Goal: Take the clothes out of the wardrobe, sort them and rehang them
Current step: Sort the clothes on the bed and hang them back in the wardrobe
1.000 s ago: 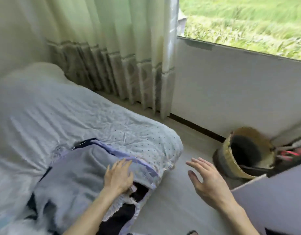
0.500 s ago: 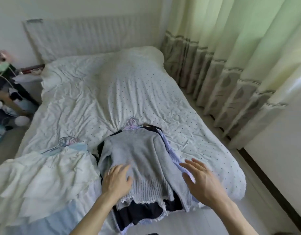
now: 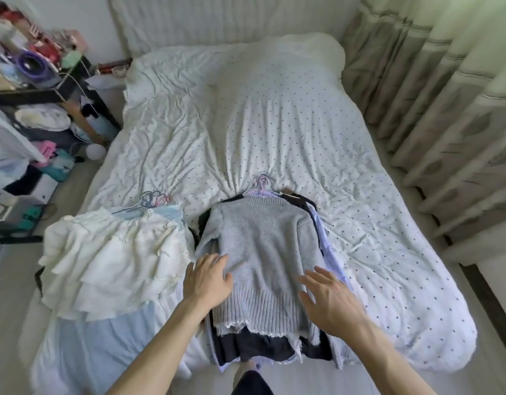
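1. At the far left, a shelf unit (image 3: 32,89) is standing beside the bed, crowded with small things too blurred to name.
2. On the near left of the bed, a cream ruffled garment (image 3: 112,260) of thin, crinkled cloth is lying in tiers over a smooth pale blue garment (image 3: 103,352), which is running down to the near edge. Thin pastel hangers (image 3: 152,199) are poking out at the far end of that pile.
3. My left hand (image 3: 207,277) is resting flat on the left edge of the grey sweater (image 3: 263,246), down by its sleeve. The fingers are lying straight and close together, gripping nothing.
4. The grey sweater is lying front up on top of a stack in the middle of the bed's near half, between my two hands, with its neck pointing away from me. It is a soft knit with a ribbed hem, and a white lace edge is showing below the hem.
5. A dark garment (image 3: 260,346) is sticking out under the hem, and a striped shirt (image 3: 327,240) in blue and white is showing along the right side. Lilac hangers (image 3: 261,185) are bunching at the collar.
6. My right hand (image 3: 331,303) is reaching over the sweater's lower right corner with its fingers spread and straight, holding nothing. I cannot tell whether it is touching the knit.
7. The white sheet (image 3: 274,109), dotted and wrinkled, is creasing outward from the lilac hangers.
8. At the far right, a pale green curtain (image 3: 445,109) is hanging in pleats.
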`<action>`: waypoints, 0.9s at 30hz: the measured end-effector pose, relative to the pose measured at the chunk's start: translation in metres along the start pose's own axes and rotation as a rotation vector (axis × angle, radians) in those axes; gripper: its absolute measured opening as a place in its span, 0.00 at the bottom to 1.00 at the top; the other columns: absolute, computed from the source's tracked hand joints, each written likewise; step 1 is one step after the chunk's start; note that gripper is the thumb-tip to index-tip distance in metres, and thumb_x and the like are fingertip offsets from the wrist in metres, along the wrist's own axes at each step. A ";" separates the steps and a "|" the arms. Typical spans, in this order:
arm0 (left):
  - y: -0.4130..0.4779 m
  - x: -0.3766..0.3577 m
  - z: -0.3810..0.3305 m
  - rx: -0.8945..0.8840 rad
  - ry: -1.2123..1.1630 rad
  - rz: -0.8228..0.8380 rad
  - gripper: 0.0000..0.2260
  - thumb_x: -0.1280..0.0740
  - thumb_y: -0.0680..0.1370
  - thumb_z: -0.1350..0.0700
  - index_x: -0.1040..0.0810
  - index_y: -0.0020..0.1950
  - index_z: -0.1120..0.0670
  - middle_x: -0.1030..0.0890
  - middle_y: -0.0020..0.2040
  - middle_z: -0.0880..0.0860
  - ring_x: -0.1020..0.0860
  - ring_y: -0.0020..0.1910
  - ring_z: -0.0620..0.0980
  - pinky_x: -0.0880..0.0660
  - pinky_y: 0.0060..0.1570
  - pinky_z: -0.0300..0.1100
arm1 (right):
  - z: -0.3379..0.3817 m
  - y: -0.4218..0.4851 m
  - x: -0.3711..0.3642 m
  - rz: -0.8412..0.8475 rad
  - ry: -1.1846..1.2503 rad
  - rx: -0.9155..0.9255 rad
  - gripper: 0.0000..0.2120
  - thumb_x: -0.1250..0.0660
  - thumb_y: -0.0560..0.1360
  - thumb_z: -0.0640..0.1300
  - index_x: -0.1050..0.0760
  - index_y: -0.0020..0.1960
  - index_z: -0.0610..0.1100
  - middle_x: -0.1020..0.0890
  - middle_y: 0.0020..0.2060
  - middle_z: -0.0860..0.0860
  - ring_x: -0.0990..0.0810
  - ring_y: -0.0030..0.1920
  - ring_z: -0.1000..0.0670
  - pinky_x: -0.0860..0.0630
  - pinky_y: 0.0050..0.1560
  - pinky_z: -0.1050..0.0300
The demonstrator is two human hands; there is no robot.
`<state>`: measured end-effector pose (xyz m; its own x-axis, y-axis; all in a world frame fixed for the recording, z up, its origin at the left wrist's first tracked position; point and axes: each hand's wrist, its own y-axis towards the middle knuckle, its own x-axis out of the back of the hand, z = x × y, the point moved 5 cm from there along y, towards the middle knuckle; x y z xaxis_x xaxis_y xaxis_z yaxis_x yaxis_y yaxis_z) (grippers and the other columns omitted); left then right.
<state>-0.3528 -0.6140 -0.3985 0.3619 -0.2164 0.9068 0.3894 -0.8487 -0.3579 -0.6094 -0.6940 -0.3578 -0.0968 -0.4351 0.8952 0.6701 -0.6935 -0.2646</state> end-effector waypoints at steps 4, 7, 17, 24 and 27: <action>0.066 -0.005 0.000 -0.055 0.101 0.115 0.24 0.42 0.82 0.47 0.36 0.78 0.49 0.31 0.74 0.48 0.35 0.74 0.50 0.37 0.71 0.48 | -0.018 0.056 -0.027 0.123 -0.008 -0.046 0.16 0.46 0.82 0.53 0.25 0.63 0.51 0.22 0.59 0.57 0.29 0.67 0.49 0.31 0.67 0.55; 0.127 -0.020 0.008 -0.073 0.144 0.219 0.24 0.42 0.81 0.47 0.34 0.77 0.48 0.29 0.73 0.49 0.33 0.73 0.51 0.36 0.71 0.49 | -0.033 0.103 -0.045 0.210 0.002 -0.092 0.17 0.49 0.79 0.54 0.25 0.57 0.50 0.22 0.53 0.57 0.26 0.62 0.49 0.29 0.63 0.55; 0.342 -0.072 0.030 -0.117 0.264 0.335 0.23 0.40 0.80 0.47 0.34 0.74 0.49 0.28 0.70 0.53 0.30 0.69 0.55 0.33 0.65 0.53 | -0.100 0.242 -0.122 0.376 0.111 -0.431 0.22 0.47 0.80 0.55 0.39 0.74 0.56 0.35 0.74 0.50 0.37 0.74 0.43 0.33 0.69 0.47; 0.437 -0.103 0.041 -0.084 0.152 0.260 0.25 0.36 0.79 0.54 0.36 0.76 0.55 0.28 0.69 0.58 0.27 0.67 0.59 0.28 0.63 0.52 | -0.112 0.250 -0.186 0.522 0.056 -0.566 0.34 0.45 0.79 0.61 0.58 0.80 0.60 0.68 0.78 0.51 0.62 0.79 0.40 0.50 0.74 0.30; 0.449 -0.104 0.041 -0.115 0.165 0.193 0.12 0.36 0.79 0.54 0.26 0.61 0.56 0.23 0.57 0.59 0.23 0.57 0.60 0.25 0.55 0.52 | -0.111 0.250 -0.192 0.532 0.048 -0.597 0.35 0.44 0.79 0.60 0.59 0.80 0.60 0.69 0.78 0.50 0.64 0.79 0.40 0.54 0.74 0.29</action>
<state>-0.1808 -0.9529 -0.6624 0.2732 -0.4476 0.8515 0.2241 -0.8312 -0.5088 -0.5054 -0.8477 -0.6360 0.0847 -0.8086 0.5822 0.1294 -0.5704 -0.8111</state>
